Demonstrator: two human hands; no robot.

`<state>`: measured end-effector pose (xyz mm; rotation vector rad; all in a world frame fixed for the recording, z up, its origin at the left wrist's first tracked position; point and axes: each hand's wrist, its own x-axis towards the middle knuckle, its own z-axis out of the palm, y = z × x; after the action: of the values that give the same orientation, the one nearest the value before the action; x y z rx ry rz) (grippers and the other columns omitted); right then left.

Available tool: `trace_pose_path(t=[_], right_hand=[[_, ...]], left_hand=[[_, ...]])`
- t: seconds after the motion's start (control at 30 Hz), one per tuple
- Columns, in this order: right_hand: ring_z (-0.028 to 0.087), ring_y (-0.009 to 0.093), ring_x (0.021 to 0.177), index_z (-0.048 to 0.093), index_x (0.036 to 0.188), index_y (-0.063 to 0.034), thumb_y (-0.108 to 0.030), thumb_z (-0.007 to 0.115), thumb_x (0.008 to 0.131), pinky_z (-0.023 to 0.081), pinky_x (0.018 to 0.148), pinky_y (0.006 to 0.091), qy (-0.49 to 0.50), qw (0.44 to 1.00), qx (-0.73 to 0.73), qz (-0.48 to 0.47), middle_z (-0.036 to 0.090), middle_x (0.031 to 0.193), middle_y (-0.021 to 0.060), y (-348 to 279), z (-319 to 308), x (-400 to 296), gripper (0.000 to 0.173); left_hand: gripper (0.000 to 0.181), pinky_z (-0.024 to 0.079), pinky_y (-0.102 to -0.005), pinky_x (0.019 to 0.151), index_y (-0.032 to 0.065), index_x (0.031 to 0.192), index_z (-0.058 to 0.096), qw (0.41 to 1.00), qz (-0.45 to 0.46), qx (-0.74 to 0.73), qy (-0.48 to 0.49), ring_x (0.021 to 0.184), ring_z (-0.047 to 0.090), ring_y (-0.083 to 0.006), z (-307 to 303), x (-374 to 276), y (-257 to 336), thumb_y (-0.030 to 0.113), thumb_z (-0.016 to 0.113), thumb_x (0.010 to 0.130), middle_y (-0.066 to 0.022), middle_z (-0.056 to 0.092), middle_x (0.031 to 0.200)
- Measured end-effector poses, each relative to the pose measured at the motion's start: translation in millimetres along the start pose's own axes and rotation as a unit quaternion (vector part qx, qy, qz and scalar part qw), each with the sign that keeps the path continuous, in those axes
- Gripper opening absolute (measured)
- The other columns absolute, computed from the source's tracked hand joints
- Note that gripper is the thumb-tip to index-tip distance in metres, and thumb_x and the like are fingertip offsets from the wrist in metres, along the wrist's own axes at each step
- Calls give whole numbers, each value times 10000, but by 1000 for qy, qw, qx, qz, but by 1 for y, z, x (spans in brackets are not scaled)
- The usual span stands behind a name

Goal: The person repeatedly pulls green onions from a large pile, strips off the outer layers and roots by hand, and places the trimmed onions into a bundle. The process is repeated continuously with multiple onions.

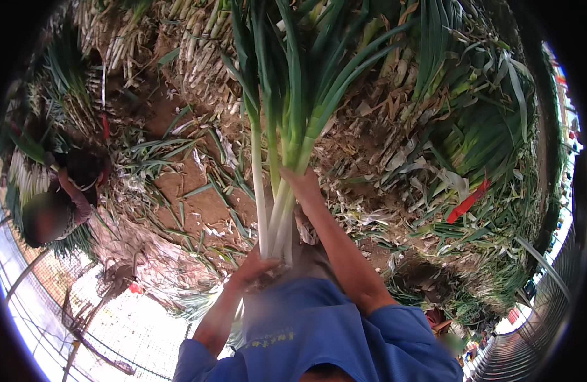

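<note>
Several long green onions with white stalks (277, 224) and dark green leaves (293, 62) form a loose bunch in front of my body. Around the upper part of the white stalks, my right hand (305, 186) is closed. Lower down, at the root end close to my lap, my left hand (255, 267) grips the stalk bottoms, its thumb lying across them. One stalk stands slightly apart on the left of the bunch. The roots are mostly hidden by my left hand.
Piled green onions (207, 62) with roots lie across the ground ahead. More leafy bundles (484, 133) rest at the right beside a red strip (469, 200). Leaf trimmings (217, 191) litter the bare soil (193, 184). Another person (50, 215) sits at the left among onions.
</note>
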<state>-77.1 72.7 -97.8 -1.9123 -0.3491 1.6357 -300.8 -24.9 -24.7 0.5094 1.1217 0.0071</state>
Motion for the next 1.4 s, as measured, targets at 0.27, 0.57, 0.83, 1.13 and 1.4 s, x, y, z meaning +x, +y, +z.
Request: trace_pose_path(t=[0.27,0.57,0.83,1.13,1.4], right_hand=[[654,246,942,525,1270,8,-413,740,806,536,805,355,-59,981,167,84,655,1081,162,54,1,-10,663],[677,246,842,594,1214,-25,-419,756,690,578,759,374,-186,917,294,194,681,1009,141,17,-18,-44,676],[683,277,888,561,1251,-1,-344,764,656,596,795,385,-217,857,425,192,670,1061,174,50,-28,-51,716],[665,267,976,511,1321,10,-180,770,616,562,888,317,-269,849,427,154,647,1139,174,0,-31,-72,774],[609,252,1046,493,1348,2,-231,820,556,478,958,317,-292,929,225,35,619,1151,153,-40,-70,-77,888]], left_hand=[[664,537,-343,856,9,1324,485,999,35,-25,-23,987,648,-215,11,-2,11,176,788,758,-119,648,1128],[628,532,-344,852,12,1309,481,997,-35,53,-34,974,641,-196,55,-28,39,270,751,804,-131,646,1122],[728,497,-377,918,10,1376,371,986,58,145,57,1049,625,-262,94,-38,33,326,720,821,-187,618,1162],[678,511,-384,864,26,1357,411,919,193,308,154,991,639,-276,101,-19,13,275,733,815,-188,617,1164],[617,526,-390,807,41,1328,469,960,135,246,-9,928,652,-284,126,11,-40,219,750,808,-180,619,1162]])
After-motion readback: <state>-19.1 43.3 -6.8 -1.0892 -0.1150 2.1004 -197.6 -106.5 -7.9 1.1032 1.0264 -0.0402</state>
